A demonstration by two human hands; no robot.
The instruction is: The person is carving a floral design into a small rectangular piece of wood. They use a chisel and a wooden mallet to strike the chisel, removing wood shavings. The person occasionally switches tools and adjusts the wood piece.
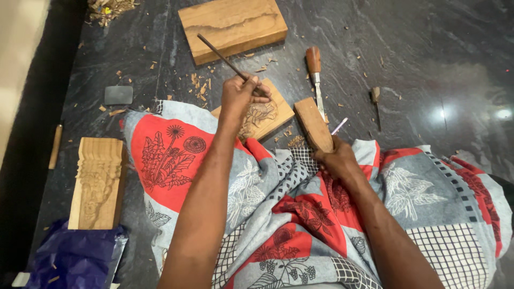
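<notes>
Panel (262, 115) pale wood, floral relief | left hand (241, 96) gripping chisel (225, 58) | right hand (334, 158) gripping mallet (313, 124)

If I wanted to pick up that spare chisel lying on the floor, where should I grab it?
Probably by the wooden handle of the chisel, coming from above at the far end. The handle is thick and rounded, the metal blade points toward the person, and bare floor lies around the handle.

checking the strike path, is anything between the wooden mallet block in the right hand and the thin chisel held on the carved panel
Nothing visible: the right hand holds the wooden mallet block clear of the thin dark chisel, with only bare panel edge between.
</notes>
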